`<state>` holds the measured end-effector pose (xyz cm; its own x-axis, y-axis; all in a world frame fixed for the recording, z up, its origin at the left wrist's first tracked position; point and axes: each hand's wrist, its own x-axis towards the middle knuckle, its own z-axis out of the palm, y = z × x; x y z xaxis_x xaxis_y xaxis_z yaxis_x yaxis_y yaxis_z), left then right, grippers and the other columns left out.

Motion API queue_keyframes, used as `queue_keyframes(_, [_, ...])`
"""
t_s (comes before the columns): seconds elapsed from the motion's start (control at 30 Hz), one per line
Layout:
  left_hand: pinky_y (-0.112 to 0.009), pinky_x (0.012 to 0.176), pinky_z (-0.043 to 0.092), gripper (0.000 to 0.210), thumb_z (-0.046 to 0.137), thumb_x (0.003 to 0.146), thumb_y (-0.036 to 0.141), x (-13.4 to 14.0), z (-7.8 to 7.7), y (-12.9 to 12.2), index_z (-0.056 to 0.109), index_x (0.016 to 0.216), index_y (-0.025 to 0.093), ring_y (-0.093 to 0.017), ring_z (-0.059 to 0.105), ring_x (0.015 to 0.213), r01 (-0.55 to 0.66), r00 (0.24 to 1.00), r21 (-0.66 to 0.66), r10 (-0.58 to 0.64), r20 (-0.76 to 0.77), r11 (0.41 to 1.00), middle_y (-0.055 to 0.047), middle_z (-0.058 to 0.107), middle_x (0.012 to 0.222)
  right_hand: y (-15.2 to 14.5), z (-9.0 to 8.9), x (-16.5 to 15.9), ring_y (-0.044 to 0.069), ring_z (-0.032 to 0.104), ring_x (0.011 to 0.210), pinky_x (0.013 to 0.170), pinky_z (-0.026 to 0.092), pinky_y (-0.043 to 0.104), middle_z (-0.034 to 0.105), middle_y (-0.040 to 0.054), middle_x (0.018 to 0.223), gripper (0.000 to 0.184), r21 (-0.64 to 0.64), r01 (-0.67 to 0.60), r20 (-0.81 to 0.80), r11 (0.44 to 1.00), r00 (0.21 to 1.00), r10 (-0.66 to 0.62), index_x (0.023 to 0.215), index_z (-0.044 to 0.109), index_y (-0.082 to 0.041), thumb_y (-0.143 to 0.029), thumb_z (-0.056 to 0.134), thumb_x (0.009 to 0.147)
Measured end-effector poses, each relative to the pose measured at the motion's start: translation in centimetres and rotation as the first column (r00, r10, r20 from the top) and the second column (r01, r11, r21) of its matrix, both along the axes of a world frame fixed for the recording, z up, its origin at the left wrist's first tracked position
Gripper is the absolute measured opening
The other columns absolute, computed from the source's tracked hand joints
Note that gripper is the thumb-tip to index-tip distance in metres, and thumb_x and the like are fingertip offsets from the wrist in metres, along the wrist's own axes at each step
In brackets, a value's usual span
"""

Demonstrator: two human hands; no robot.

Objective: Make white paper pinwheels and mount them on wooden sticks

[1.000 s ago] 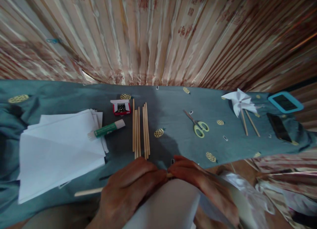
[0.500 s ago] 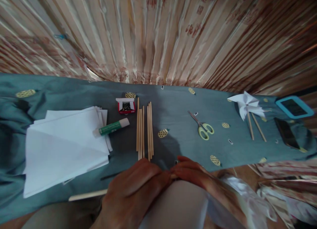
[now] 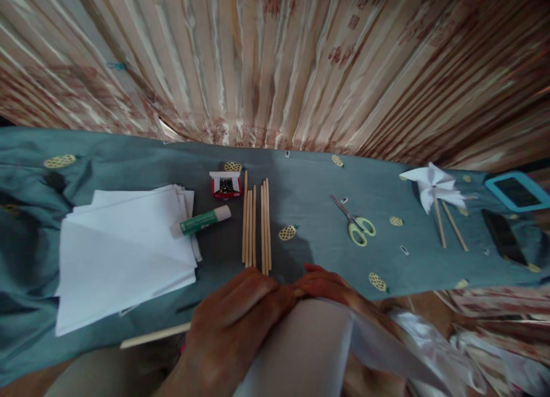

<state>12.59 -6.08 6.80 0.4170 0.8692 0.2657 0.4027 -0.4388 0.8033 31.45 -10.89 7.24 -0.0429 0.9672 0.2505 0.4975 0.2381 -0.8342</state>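
My left hand is closed, its fingers curled at the top edge of a bent piece of white paper. My right hand meets it there, fingers closed on the same edge; part of this hand is behind the paper. A flap of the paper stands out to the right. A wooden stick juts out leftward from behind my left hand; its other end is hidden. Just beyond my left hand lie several wooden sticks in two groups. Whatever is between my fingertips is hidden.
On the blue-green cloth lie a stack of white paper with a green glue stick on it, and a red box of pins. Rightward are scissors, a paper pinwheel, a phone and a blue-framed object. A curtain hangs behind.
The view has shifted slightly, so things on the cloth sit a little further right. Both hands keep their grip, and the paper's right flap has swung outward and up.
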Motion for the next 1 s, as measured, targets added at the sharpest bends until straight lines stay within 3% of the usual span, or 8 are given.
queue_keyframes(0.07, [-0.019, 0.065, 0.051, 0.027, 0.045, 0.092, 0.021, 0.3, -0.5, 0.8, 0.071, 0.097, 0.027, -0.013, 0.064, 0.073, 0.03, 0.997, 0.087, -0.036, 0.067, 0.996, -0.001, 0.068, 0.08, 0.6, -0.2, 0.0, 0.023, 0.068, 0.103, 0.099, 0.054, 0.041, 0.073, 0.0032, 0.103, 0.025, -0.027, -0.007, -0.002, 1.0, 1.0, 0.007, 0.113, 0.061, -0.028, -0.024, 0.053, 0.089])
queue_keyframes(0.17, [-0.019, 0.056, 0.047, 0.019, 0.054, 0.088, 0.025, 1.0, -1.0, 1.8, 0.072, 0.09, 0.02, -0.013, 0.063, 0.068, 0.045, 0.987, 0.105, -0.061, 0.152, 0.993, -0.003, 0.065, 0.076, 1.5, -0.8, 0.2, 0.021, 0.069, 0.098, 0.09, 0.057, 0.033, 0.073, 0.006, 0.102, 0.021, -0.068, 0.012, 0.01, 0.998, 1.0, -0.011, 0.108, 0.065, -0.024, -0.024, 0.054, 0.091])
queue_keyframes(0.3, [-0.021, 0.057, 0.045, 0.012, 0.062, 0.079, 0.018, 2.1, -1.2, 2.5, 0.073, 0.075, 0.017, -0.013, 0.061, 0.063, 0.01, 0.994, -0.17, 0.009, 0.107, 0.985, -0.002, 0.063, 0.071, 2.2, -1.6, 0.5, 0.016, 0.07, 0.073, 0.067, 0.057, 0.025, 0.074, 0.004, 0.086, 0.02, -0.135, 0.032, -0.01, 0.99, 0.999, -0.034, 0.103, 0.069, -0.02, -0.026, 0.057, 0.089])
queue_keyframes(0.47, [-0.022, 0.058, 0.044, 0.014, 0.059, 0.071, 0.011, 2.9, -1.0, 2.7, 0.07, 0.065, 0.017, -0.012, 0.058, 0.061, -0.033, 0.994, -0.303, 0.062, 0.088, 0.953, 0.0, 0.061, 0.066, 2.7, -1.6, 0.8, 0.013, 0.065, 0.062, 0.056, 0.05, 0.022, 0.072, 0.0019, 0.075, 0.019, -0.154, 0.052, -0.005, 0.987, 0.999, -0.053, 0.095, 0.072, -0.017, -0.028, 0.059, 0.087])
queue_keyframes(0.77, [-0.022, 0.06, 0.043, 0.016, 0.057, 0.068, 0.013, 3.3, -1.3, 3.1, 0.067, 0.057, 0.018, -0.012, 0.054, 0.06, -0.065, 0.986, -0.398, 0.119, 0.113, 0.915, 0.0, 0.061, 0.065, 3.0, -2.2, 1.1, 0.013, 0.066, 0.065, 0.058, 0.05, 0.022, 0.073, 0.0023, 0.077, 0.023, -0.167, 0.027, -0.048, 0.986, 0.998, -0.035, 0.099, 0.073, -0.017, -0.032, 0.058, 0.089])
queue_keyframes(1.0, [-0.021, 0.058, 0.042, 0.016, 0.057, 0.068, 0.012, 3.3, -1.5, 3.2, 0.068, 0.058, 0.018, -0.011, 0.053, 0.059, -0.069, 0.984, -0.386, 0.125, 0.124, 0.92, 0.0, 0.061, 0.064, 3.1, -2.3, 1.2, 0.015, 0.068, 0.069, 0.061, 0.052, 0.024, 0.074, 0.0028, 0.081, 0.024, -0.151, 0.016, -0.042, 0.988, 0.999, -0.023, 0.102, 0.073, -0.019, -0.034, 0.059, 0.089])
